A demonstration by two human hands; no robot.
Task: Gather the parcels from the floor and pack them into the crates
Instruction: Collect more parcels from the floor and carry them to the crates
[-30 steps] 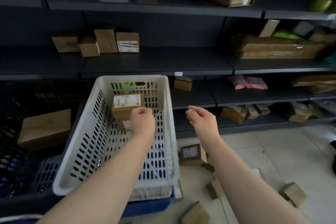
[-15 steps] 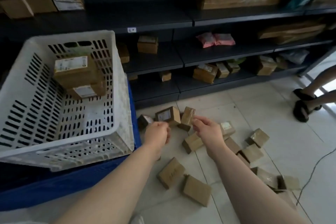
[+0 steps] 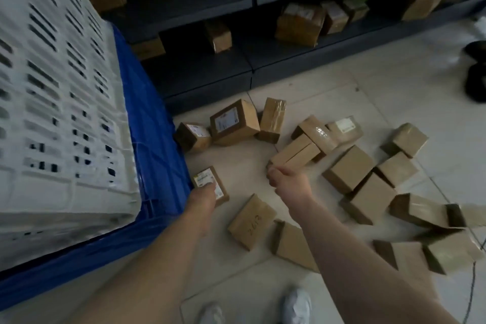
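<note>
Several brown cardboard parcels lie scattered on the tiled floor. My left hand [image 3: 203, 198] is down on a small parcel with a yellow-white label [image 3: 207, 179], fingers closed over its near end, right beside the blue crate [image 3: 155, 144]. My right hand [image 3: 286, 179] pinches the near corner of a long plain parcel [image 3: 298, 152] in the middle of the pile. A white slotted crate [image 3: 65, 113] sits stacked on the blue one at the left; its inside is out of view.
Dark shelving [image 3: 210, 71] with more parcels runs along the back. My white shoes [image 3: 298, 304] stand at the bottom edge. Another person's dark shoes [image 3: 476, 81] are at the far right, and a thin cable [image 3: 473, 287] runs down the right side.
The view has dropped from the crate to the floor. Both hands have come down from the white crate to the pile, the left onto the labelled parcel, the right onto the long parcel.
</note>
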